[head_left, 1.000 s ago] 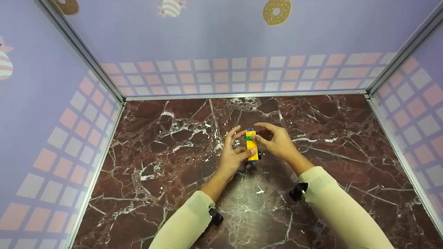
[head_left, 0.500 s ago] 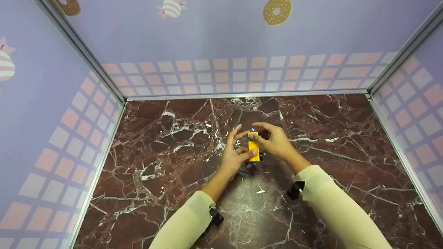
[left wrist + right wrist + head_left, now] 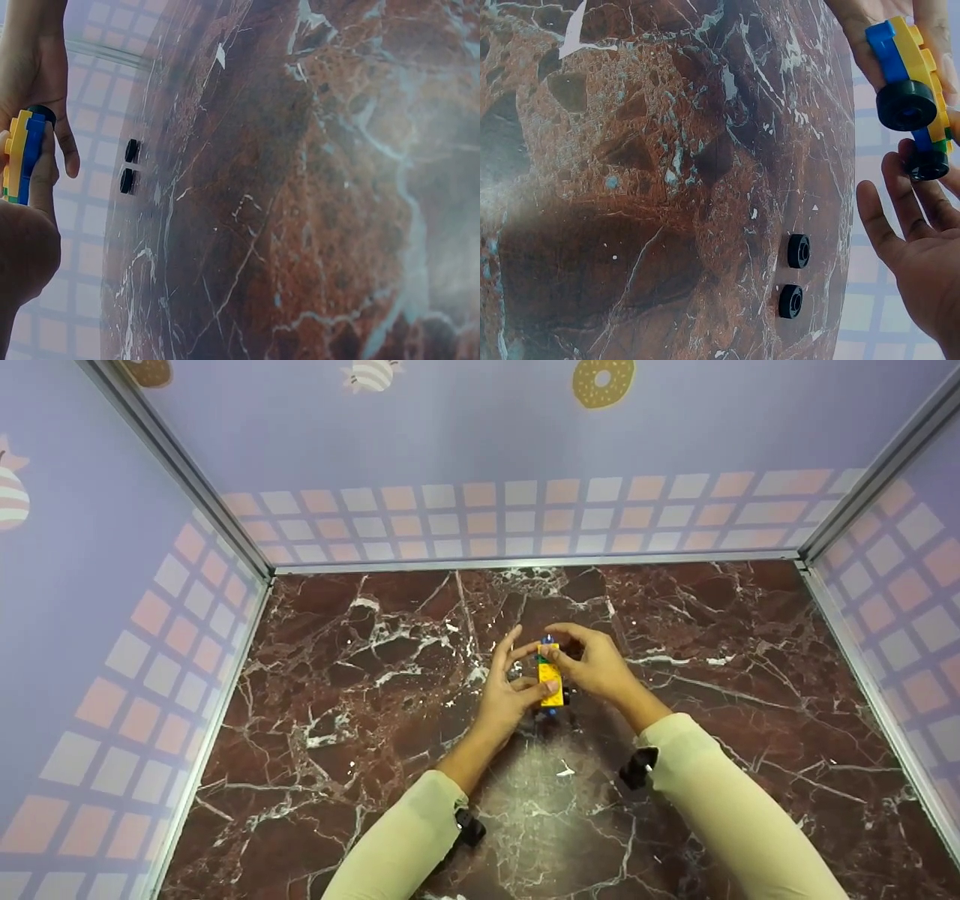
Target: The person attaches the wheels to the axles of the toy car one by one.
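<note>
Between both hands, a small toy brick car [image 3: 550, 670] is held up above the table. It has yellow bricks on top, a blue base and a green piece near its far end. My left hand [image 3: 501, 699] pinches its near half, thumb on the yellow top. At the far end my right hand [image 3: 604, 666] grips it, its thumb over most of the green piece. In the right wrist view, a large black wheel [image 3: 906, 106] and a second black wheel [image 3: 928, 166] sit on one side of the car. The opposite side is hidden there.
Two loose black wheels, one [image 3: 799, 250] beside the other [image 3: 790, 301], stand on the marbled table [image 3: 360, 780]; the hands hide them in the head view. Patterned panels [image 3: 480, 450] enclose the table at the back and both sides.
The car has shifted slightly right. My right thumb has moved onto the green piece, which showed openly a second ago. The left hand keeps its pinch.
</note>
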### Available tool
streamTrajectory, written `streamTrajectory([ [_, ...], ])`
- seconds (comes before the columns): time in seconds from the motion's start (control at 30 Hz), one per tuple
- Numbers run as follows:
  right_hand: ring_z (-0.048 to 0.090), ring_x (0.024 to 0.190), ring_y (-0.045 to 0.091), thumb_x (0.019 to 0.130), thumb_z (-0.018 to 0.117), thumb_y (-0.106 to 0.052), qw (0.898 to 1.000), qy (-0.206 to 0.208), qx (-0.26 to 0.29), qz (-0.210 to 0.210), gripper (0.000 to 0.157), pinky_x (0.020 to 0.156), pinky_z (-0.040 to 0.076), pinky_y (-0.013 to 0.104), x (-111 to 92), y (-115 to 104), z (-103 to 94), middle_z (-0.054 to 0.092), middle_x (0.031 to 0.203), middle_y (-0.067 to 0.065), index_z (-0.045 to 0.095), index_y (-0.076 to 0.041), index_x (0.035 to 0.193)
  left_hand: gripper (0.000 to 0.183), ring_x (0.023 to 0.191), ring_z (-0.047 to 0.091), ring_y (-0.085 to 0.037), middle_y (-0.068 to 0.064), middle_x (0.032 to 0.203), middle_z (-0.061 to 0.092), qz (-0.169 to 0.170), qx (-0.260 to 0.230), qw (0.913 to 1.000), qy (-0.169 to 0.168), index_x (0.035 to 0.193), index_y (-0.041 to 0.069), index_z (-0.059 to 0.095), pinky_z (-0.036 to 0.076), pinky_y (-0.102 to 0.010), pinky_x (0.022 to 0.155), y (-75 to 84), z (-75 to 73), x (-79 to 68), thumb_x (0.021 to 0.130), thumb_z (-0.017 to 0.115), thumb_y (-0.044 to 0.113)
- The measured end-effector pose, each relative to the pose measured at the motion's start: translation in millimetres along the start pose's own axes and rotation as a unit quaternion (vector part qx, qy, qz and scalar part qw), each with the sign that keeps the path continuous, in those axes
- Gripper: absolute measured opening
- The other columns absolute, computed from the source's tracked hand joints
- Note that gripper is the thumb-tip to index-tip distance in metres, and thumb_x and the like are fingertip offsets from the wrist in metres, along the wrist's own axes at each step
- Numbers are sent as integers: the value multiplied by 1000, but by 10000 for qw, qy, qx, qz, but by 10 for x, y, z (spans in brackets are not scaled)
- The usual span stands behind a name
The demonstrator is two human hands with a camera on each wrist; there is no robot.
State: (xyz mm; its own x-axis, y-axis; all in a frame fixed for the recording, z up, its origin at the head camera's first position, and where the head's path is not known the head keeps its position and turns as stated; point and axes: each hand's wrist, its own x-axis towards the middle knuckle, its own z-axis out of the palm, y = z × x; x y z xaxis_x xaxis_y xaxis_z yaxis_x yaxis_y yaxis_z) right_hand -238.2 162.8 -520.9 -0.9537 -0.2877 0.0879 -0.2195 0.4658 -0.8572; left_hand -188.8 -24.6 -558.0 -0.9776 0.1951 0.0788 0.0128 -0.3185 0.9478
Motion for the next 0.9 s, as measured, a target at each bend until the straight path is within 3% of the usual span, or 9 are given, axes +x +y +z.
streamTrajectory([
  [0.27,71,91,30,106,75,-14,9998,-105,-131,-75,40,75,59,23,21,-3,-3,80,111,18,68,0,143,106,87,77,-13,-31,170,39,-28,-85,10000,11,177,19,19,68,-22,76,5,3,6,95,81,-8],
  [0.5,65,84,29,106,74,-16,9999,-86,-93,-47,35,68,54,23,7,-9,-14,76,101,14,70,-1,138,106,88,76,-15,-28,170,39,-70,-36,10000,46,177,18,20,68,-23,78,11,-4,13,94,82,-8],
  [0.9,60,79,21,108,74,-21,9999,116,22,53,34,68,51,24,-18,16,-33,68,95,11,72,-3,136,95,87,76,-14,-29,163,39,-320,199,9980,513,170,12,35,70,-26,83,13,-25,33,91,83,-11],
])
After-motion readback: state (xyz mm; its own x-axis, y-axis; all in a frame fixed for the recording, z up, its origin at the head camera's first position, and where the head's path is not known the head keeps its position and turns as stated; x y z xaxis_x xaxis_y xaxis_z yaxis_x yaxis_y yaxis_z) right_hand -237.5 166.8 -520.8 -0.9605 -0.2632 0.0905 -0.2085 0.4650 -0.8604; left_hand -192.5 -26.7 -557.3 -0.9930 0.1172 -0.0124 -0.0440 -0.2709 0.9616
